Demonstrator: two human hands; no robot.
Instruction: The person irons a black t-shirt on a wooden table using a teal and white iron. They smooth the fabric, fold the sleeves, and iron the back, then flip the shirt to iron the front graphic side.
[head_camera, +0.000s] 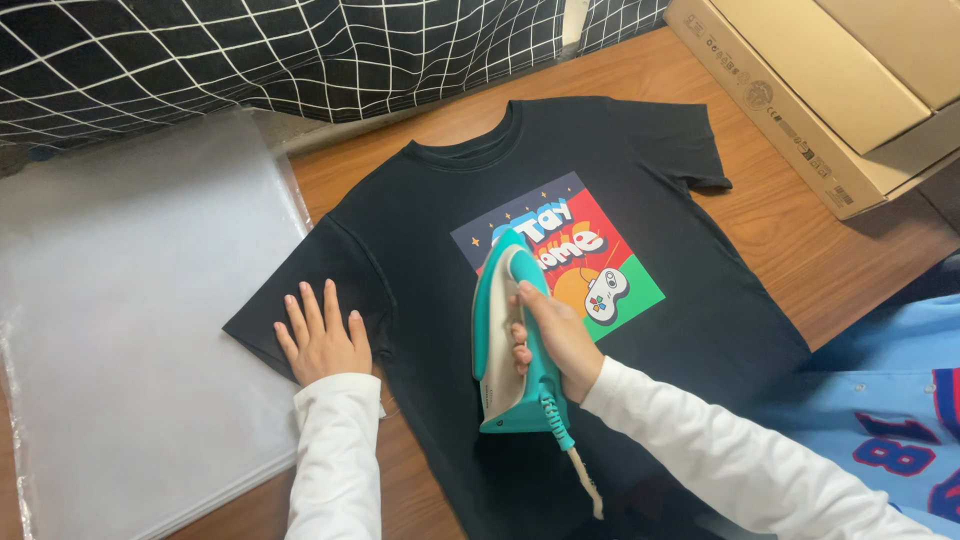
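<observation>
A black T-shirt (640, 180) with a colourful square print lies flat on the wooden table (790, 240), collar toward the far side. My right hand (556, 335) grips the handle of a teal and white iron (505, 340) that rests on the shirt's chest, its tip over the print's left part. Fingers spread, my left hand (320, 340) presses flat on the shirt's left sleeve. Both arms wear white long sleeves. The iron's cord (585, 470) trails toward me.
A clear plastic sheet (130, 300) covers the table's left part. A black fabric with a white grid (250, 50) lies along the far edge. A cardboard box (830, 90) stands at the far right. A light blue jersey (880, 410) lies at the near right.
</observation>
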